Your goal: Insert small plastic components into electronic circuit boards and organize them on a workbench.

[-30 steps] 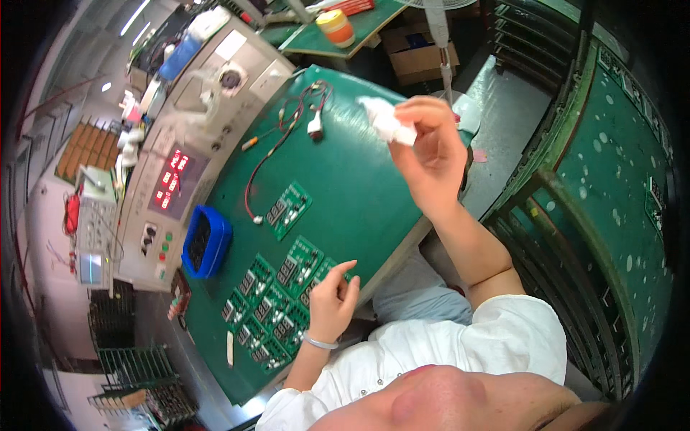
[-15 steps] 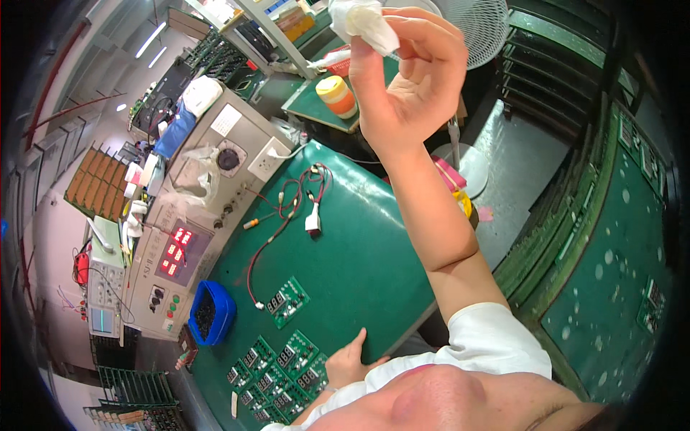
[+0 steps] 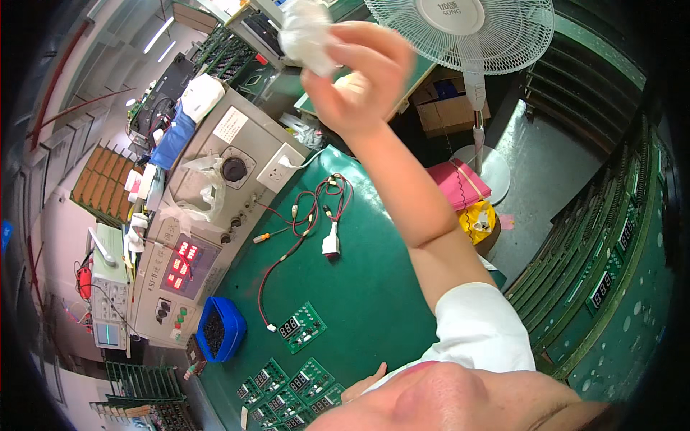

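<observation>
My right hand is raised over the far end of the green bench, with thumb and fingers closed on a crumpled white wad. It is blurred, so I cannot tell tissue from cloth. My left hand rests low at the near side of the bench, mostly hidden; one stretched finger shows. Beside it lie several green circuit boards with dark digit displays. A single board sits apart, near the end of a red and black wire harness whose white connector lies farther right.
A blue tray of small black parts stands at the bench's left edge, before a grey test box with lit red digits. A small screwdriver lies by the wires. Beyond are a white fan, pink bundle and board racks.
The view has shifted, bringing more of the fan in. My right hand has swung left with the white wad, and less of my left hand shows.
</observation>
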`<act>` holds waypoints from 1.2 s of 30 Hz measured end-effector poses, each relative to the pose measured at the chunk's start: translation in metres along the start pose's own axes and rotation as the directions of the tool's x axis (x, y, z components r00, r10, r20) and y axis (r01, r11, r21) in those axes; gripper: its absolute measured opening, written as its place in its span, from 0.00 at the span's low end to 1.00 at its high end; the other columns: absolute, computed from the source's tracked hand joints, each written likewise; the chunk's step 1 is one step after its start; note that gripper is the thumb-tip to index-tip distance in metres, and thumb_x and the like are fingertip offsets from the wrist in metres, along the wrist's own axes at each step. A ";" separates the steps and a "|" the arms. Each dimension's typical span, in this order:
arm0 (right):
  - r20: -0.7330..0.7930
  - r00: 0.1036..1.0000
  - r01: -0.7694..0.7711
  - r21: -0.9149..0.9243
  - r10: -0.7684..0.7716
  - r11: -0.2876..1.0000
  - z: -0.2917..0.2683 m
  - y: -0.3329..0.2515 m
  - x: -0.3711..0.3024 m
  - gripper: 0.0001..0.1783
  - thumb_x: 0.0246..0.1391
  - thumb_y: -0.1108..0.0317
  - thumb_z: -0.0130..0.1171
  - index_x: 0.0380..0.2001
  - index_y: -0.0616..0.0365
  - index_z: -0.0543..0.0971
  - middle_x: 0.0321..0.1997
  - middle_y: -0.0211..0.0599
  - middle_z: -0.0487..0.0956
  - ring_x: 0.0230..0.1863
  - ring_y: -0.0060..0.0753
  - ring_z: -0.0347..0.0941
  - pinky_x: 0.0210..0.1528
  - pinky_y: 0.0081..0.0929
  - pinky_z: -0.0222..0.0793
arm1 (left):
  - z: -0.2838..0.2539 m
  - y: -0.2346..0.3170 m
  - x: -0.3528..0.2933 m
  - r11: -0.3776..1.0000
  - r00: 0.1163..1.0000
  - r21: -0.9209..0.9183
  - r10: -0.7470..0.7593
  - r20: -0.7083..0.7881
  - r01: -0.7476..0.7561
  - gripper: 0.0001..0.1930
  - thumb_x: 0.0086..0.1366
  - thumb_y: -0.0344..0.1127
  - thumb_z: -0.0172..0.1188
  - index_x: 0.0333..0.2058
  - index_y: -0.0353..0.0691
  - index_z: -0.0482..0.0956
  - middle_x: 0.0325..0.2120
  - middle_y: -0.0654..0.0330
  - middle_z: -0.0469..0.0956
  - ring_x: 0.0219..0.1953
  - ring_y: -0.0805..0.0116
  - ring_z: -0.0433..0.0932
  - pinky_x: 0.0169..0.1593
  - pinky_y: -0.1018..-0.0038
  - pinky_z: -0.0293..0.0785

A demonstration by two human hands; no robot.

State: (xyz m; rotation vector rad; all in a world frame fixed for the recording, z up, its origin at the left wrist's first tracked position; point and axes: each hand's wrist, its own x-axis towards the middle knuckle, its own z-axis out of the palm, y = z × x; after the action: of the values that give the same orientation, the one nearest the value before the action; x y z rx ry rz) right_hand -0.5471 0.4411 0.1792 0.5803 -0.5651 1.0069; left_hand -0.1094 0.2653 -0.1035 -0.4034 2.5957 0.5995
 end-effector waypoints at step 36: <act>0.350 0.559 -0.764 -0.136 0.752 0.631 -0.009 -0.105 -0.012 0.08 0.50 0.75 0.51 0.34 0.63 0.76 0.31 0.34 0.77 0.32 0.27 0.72 0.40 0.22 0.68 | -0.028 0.080 -0.058 0.799 0.659 0.315 0.600 -0.454 -0.512 0.41 0.47 0.55 0.70 0.57 0.36 0.71 0.23 0.58 0.76 0.23 0.62 0.77 0.28 0.69 0.74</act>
State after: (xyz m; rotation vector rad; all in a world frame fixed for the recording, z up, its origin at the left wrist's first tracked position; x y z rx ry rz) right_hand -0.4570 0.3960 0.1455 0.5631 -1.2204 1.7547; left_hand -0.0990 0.3317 -0.0253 0.3833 3.3095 0.5059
